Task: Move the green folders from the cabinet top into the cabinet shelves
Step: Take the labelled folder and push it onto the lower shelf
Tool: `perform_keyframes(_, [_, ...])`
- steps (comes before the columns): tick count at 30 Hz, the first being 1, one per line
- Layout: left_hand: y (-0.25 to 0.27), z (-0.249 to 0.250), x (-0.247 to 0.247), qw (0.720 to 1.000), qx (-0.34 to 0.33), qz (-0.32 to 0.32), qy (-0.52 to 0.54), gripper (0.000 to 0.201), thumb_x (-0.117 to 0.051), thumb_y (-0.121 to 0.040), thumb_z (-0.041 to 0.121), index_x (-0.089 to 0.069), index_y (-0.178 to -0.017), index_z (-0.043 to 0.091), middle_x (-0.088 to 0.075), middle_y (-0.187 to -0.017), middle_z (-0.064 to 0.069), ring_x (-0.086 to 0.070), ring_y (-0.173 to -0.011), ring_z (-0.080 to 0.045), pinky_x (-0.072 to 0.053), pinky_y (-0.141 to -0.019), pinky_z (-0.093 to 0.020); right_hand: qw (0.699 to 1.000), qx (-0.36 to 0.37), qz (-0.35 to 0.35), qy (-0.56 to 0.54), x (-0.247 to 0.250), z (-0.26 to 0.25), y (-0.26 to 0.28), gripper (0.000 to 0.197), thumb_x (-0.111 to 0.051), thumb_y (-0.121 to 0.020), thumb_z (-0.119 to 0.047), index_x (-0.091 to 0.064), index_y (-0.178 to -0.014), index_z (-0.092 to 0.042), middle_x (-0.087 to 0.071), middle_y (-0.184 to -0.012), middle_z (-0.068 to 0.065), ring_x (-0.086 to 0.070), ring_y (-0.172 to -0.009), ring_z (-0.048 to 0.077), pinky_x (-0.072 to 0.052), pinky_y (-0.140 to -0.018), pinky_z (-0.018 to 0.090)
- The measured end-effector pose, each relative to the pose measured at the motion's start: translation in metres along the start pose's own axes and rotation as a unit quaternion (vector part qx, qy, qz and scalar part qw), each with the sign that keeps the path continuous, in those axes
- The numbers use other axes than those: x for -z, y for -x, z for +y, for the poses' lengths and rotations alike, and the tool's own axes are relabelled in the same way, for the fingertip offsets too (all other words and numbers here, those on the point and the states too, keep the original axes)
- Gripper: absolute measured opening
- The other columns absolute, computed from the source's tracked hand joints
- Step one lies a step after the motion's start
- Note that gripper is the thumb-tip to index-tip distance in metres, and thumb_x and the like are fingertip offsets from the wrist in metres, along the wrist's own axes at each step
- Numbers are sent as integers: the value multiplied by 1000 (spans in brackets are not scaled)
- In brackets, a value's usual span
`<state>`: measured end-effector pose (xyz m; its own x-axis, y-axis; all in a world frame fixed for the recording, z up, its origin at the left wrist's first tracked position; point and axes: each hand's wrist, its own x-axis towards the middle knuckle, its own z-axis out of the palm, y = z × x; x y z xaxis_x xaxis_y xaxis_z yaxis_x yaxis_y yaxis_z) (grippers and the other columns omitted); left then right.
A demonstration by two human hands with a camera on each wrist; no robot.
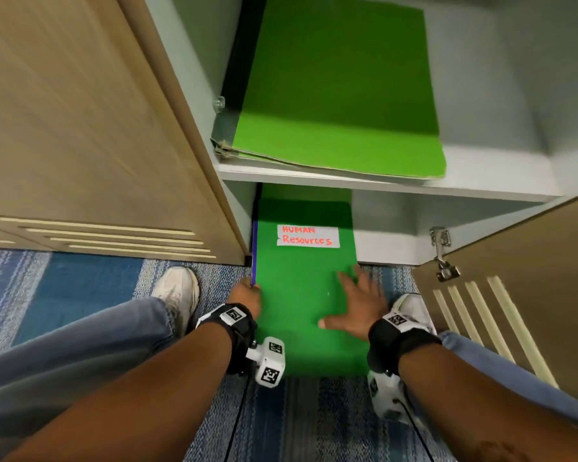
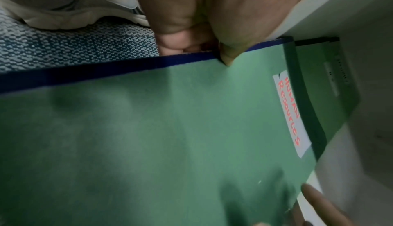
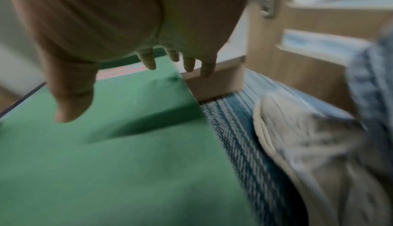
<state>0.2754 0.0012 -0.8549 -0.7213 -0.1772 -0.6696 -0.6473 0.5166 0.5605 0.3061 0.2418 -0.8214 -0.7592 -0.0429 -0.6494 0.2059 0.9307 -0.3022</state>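
Observation:
A green folder (image 1: 301, 295) labelled "HUMAN Resources" sticks halfway out of the cabinet's bottom shelf, lying on another green folder (image 1: 306, 195) deeper inside. My left hand (image 1: 246, 295) pinches its blue-edged left side, thumb on top (image 2: 227, 58). My right hand (image 1: 354, 308) hovers open with fingers spread over the folder's right part (image 3: 127, 145); whether it touches the cover I cannot tell. A larger green binder (image 1: 337, 91) lies flat on the upper shelf (image 1: 481, 181).
The cabinet's wooden doors stand open at left (image 1: 80, 128) and right (image 1: 514, 278), the right one showing hinges. My shoes (image 1: 177, 291) and jeans flank the folder on blue striped carpet (image 1: 74, 281). Both shelves have bare room to the right of the folders.

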Motion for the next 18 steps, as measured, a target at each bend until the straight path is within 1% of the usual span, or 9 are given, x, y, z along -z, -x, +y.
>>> perform_keyframes(3, [-5, 0, 7, 1000, -1, 6, 12, 26, -43, -97, 6, -60, -117, 2, -65, -113, -20, -61, -101, -35, -40, -73, -26, 968, 157, -53, 191, -17, -21, 13, 132, -68, -56, -75, 7, -153, -26, 20, -160, 9, 10, -148, 31, 0, -119, 54])
perform_keyframes(5, [-6, 0, 12, 1000, 5, 11, 20, 27, -43, -98, 8, -61, -118, 4, -65, -115, -19, -61, -100, -33, -36, -70, -23, 938, 213, -41, 272, -35, -31, 20, 120, -71, -68, -53, 9, -153, -22, 18, -160, 14, 9, -148, 33, 1, -118, 55])
perform_keyframes(8, [-4, 6, 18, 999, 9, 3, 35, 31, -44, -99, 13, -59, -125, 4, -62, -124, -16, -59, -106, -30, -39, -74, -21, 936, 190, -26, 295, -50, -37, 19, 112, -68, -74, -22, 13, -152, -20, 20, -159, 17, 10, -148, 35, 1, -117, 59])
perform_keyframes(10, [-4, 9, 22, 999, 17, 6, 29, 34, -46, -99, 21, -57, -128, 6, -60, -129, -14, -57, -117, -31, -43, -92, -27, 947, 166, -31, 272, -51, -39, 14, 116, -71, -73, -23, 15, -152, -22, 19, -160, 14, 9, -148, 33, 0, -117, 58])
perform_keyframes(11, [-4, 11, 22, 999, 14, 8, 30, 34, -46, -99, 22, -57, -128, 7, -60, -128, -13, -56, -118, -30, -43, -94, -28, 951, 162, -33, 261, -49, -39, 10, 119, -74, -73, -28, 15, -151, -23, 17, -160, 12, 8, -149, 32, -1, -117, 58])
perform_keyframes(13, [-6, 10, 18, 999, 12, -2, 32, 32, -48, -98, 22, -58, -125, 8, -61, -126, -12, -57, -115, -30, -40, -84, -24, 954, 164, -31, 250, -43, -40, 1, 122, -77, -71, -36, 13, -152, -23, 14, -161, 10, 6, -149, 32, -4, -116, 58])
perform_keyframes(15, [-8, 6, 16, 999, 17, -10, 30, 28, -48, -98, 18, -60, -120, 5, -63, -122, -14, -58, -109, -31, -33, -72, -23, 950, 168, -29, 260, -33, -44, -9, 121, -78, -70, -33, 10, -152, -23, 11, -161, 11, 2, -149, 33, -8, -116, 58])
perform_keyframes(16, [-6, 4, 17, 999, 26, -9, 18, 28, -47, -98, 17, -59, -120, 3, -62, -121, -16, -58, -110, -32, -33, -71, -24, 948, 169, -28, 267, -28, -45, -16, 120, -78, -70, -31, 9, -152, -23, 10, -161, 11, 1, -149, 34, -9, -116, 57])
perform_keyframes(18, [-11, -6, 17, 999, 46, -23, 11, 35, -49, -97, 14, -53, -129, 2, -56, -132, -16, -53, -121, -31, -40, -87, -23, 948, 166, -30, 270, -19, -49, -31, 117, -77, -71, -36, 6, -152, -23, 8, -161, 11, -1, -148, 34, -11, -117, 57])
